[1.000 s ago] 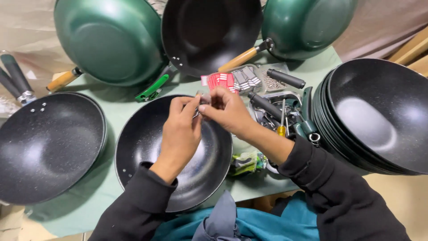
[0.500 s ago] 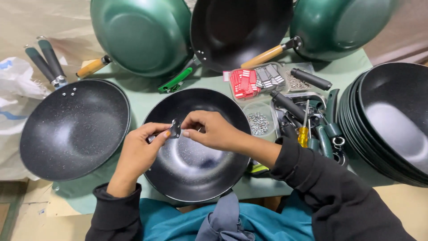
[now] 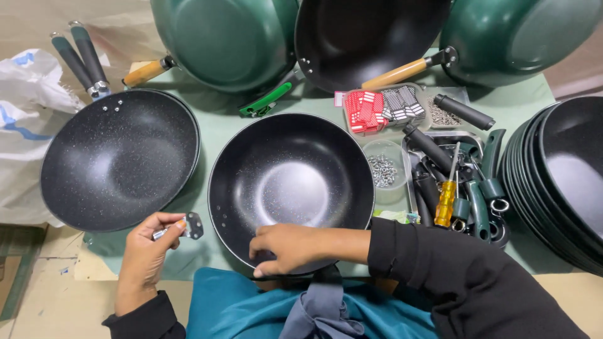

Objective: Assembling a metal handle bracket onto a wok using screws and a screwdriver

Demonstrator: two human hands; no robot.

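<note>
**Bracket in your left hand, right hand on the wok rim**

Your left hand [image 3: 147, 251] is low at the left, just off the table [image 3: 220, 135] edge. Its thumb and fingertips are pinched on a small grey metal bracket [image 3: 193, 226], which has holes in its flat plate; a short metal piece shows in the same pinch, but you cannot tell what it is. The bracket sits just left of the middle wok [image 3: 290, 187], close to its rim but not touching it.

Your right hand [image 3: 286, 246] lies over the near rim of that wok, palm down. The fingers are curled on the edge and the thumb points down outside it; whether they hold anything besides the rim is hidden. Two small holes show in the wok's left wall, near the bracket.

The wok is black inside, speckled, and has no handle. It sits on the green table straight in front of you, above your teal apron [image 3: 251, 307].

To its left is a second black wok [image 3: 119, 166] with two dark handles [image 3: 81, 59] beyond it. To its right are a clear cup of small screws [image 3: 382, 169], a tray of dark handles [image 3: 433, 150] with a yellow screwdriver [image 3: 447, 198] lying on them, and a stack of black woks [image 3: 559, 182]. Along the far side stand green-backed woks [image 3: 226, 37] with wooden handles.
</note>
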